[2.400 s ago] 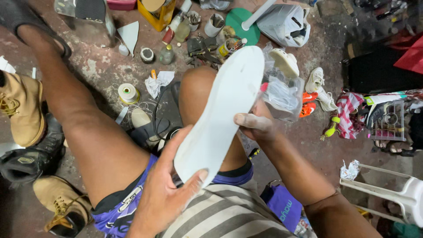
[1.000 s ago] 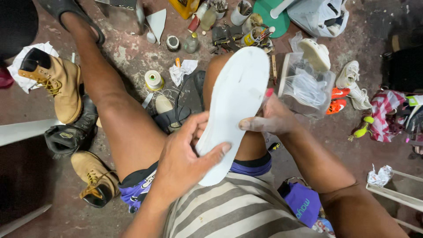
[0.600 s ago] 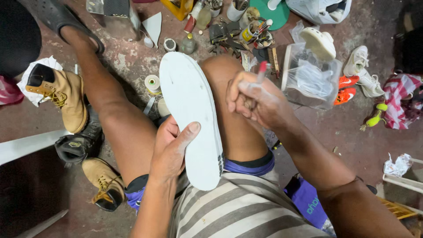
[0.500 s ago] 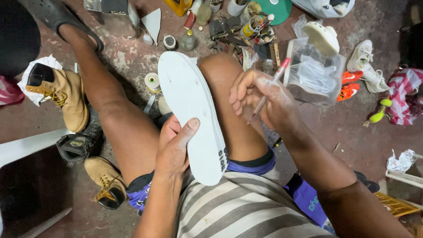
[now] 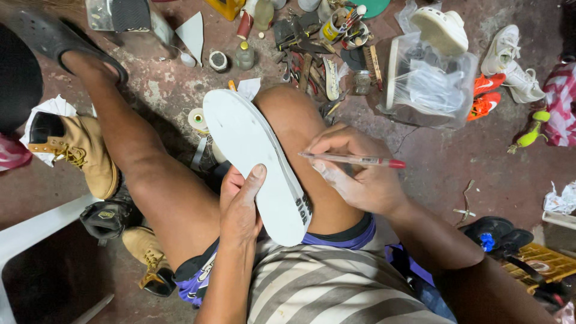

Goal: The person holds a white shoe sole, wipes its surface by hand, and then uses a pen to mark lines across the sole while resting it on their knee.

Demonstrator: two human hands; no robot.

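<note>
White sole rests along my right knee, my left hand closed around its near end in a firm grip, while my right hand pinches a red-capped pen just beside its edge, best kept steady for marking.

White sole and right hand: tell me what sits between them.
In the head view, only the person's bare right knee lies between the white sole and the right hand, which holds a pen.
</note>
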